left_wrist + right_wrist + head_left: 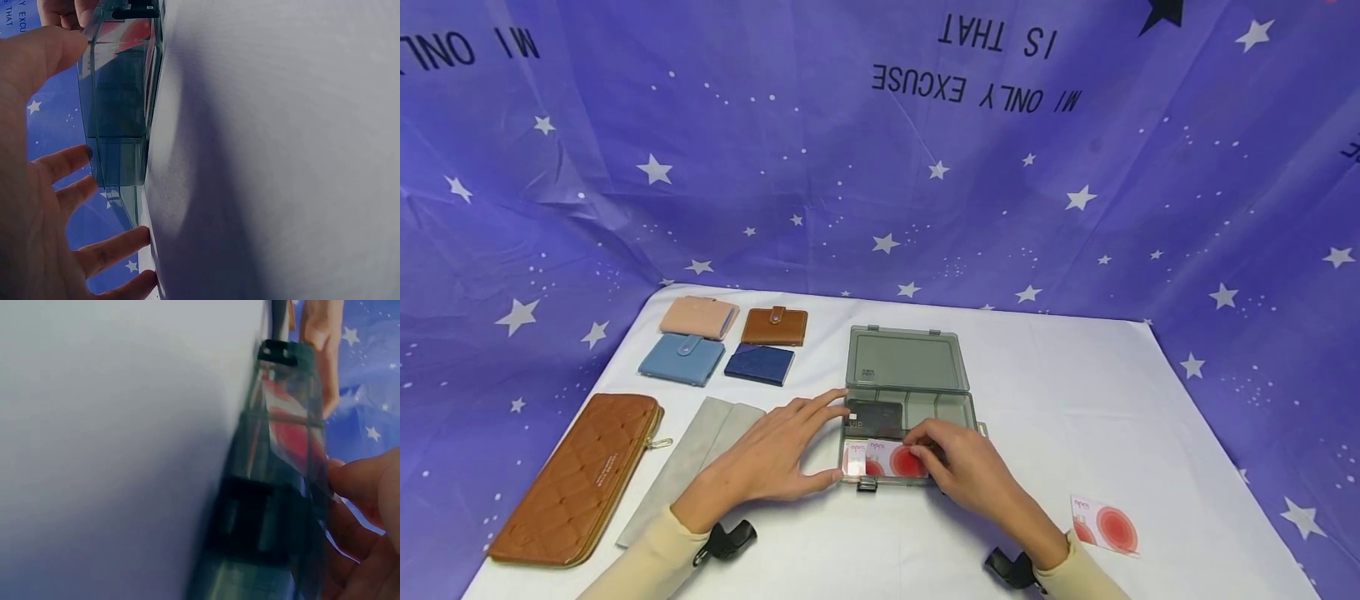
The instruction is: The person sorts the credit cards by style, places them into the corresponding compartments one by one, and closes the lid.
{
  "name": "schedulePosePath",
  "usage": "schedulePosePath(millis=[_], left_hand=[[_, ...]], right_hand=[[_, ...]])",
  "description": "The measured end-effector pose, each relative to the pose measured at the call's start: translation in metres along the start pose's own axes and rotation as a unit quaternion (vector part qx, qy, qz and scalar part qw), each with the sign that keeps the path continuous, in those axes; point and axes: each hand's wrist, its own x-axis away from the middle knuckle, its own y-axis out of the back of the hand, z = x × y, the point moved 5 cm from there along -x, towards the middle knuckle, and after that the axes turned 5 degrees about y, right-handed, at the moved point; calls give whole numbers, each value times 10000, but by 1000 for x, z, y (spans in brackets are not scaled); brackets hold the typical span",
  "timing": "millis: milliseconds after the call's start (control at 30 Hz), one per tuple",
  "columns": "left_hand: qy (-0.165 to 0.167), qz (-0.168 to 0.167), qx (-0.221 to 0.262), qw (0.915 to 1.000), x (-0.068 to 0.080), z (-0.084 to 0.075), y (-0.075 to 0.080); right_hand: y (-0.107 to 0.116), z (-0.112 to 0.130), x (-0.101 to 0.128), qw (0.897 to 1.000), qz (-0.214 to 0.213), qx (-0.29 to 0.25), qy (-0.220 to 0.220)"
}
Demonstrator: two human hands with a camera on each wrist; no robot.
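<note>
An open grey see-through box [970, 410] sits mid-table with its lid [904, 358] laid back. A black card [874, 417] lies in a rear compartment and red-and-white cards [891, 461] in the front one. My left hand [831, 435] braces the box's left end, with straight fingers along the side and the thumb at the front corner. My right hand [919, 442] pinches the right edge of a red-and-white card inside the box. The left wrist view shows the box wall [119, 112] beside my spread fingers [62, 165]. The right wrist view shows the red card [290, 431] through the wall, fingertips [362, 481] on it.
Another red-and-white card [1103, 525] lies on the white table [1075, 392] at the front right. At the left are a pink wallet [697, 317], small brown wallet [774, 326], blue wallet [681, 358], navy wallet [760, 364], long brown wallet [580, 479] and grey pouch [696, 462].
</note>
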Motion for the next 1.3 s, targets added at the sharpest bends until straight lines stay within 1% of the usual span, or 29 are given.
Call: schedulePosePath(millis=[100,233,433,567,633,800,1000,1133,1300], left_hand=[[-9,-9,-3,10000,-1,0,0],[-7,-11,-16,10000,-1,0,0],[38,20,11,10000,0,-1,0],[-16,-78,-9,10000,0,-1,2],[-33,-117,0,9999,0,0,2],[-20,-107,19,9999,1,0,1],[-43,-106,-10,9999,0,-1,0],[-42,-120,3,9999,0,-2,0],[8,-136,7,9999,0,-1,0]], right_hand=[[-4,2,1,9999,-60,130,82],[-5,4,2,9988,-72,464,119],[-7,9,6,9935,264,1106,-78],[-9,14,7,9890,377,1422,-146],[-11,17,8,9869,509,1523,-149],[-16,19,12,9850,847,1498,-149],[-14,21,14,9874,742,1396,105],[-15,22,14,9899,860,1099,268],[-17,22,12,9907,1103,760,255]])
